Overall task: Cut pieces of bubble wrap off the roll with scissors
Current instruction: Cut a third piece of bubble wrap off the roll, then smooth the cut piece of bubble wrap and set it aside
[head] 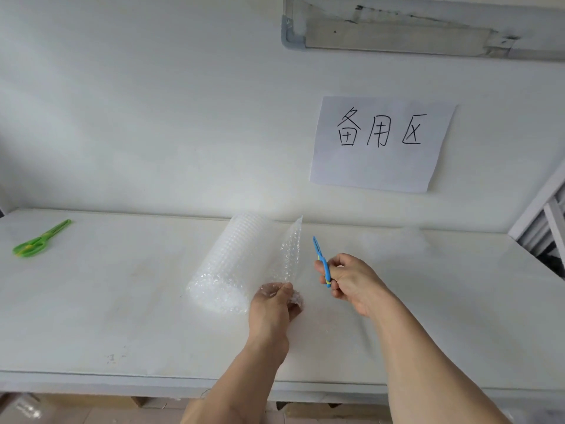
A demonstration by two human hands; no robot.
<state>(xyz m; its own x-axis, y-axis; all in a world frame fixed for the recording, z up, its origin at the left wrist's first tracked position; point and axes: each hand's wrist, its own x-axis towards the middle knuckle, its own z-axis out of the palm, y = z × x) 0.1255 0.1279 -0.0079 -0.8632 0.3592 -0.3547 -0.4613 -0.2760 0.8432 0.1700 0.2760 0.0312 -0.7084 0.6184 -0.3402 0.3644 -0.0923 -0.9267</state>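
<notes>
1. White table [122, 301] is backed by a wall; the bubble wrap roll [223, 267] lies mid-table.
2. Its loose edge [290, 252] is pinched upright by the left hand [273, 304].
3. Blue scissors [321, 261], blades closed, are gripped by the right hand [351, 280] just beside that edge.
4. Green scissors [41, 239] lie well apart, far left.

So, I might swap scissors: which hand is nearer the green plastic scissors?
Left. The left hand grips the bubble wrap's loose flap, right of the green plastic scissors; the right hand is farther right.
</notes>
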